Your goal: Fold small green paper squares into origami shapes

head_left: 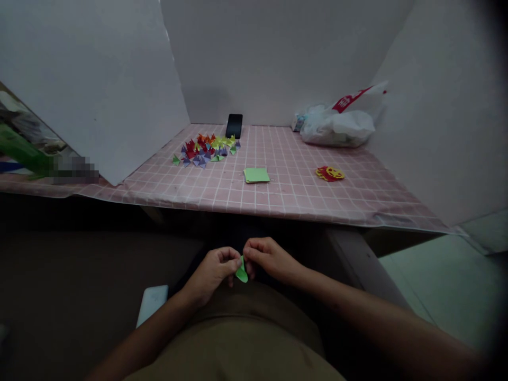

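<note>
pinching small green paper (241,273) between left hand (212,271) and right hand (266,258), both grips closed on it, below desk (278,203) front edge, over lap. open desk room mid-front. bag (337,124) red print unreadable.

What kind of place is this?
Probably a small paper-folding booth: white boards surround a table, which holds a pile of folded paper pieces and a stack of green paper squares.

Small bright green paper piece (241,272), folded to a narrow shape w/ a pointed lower tip, stood approx. upright. It was pinched at its top betw. left grip (212,272) and right grip (268,257), lower part hanging free.
</note>
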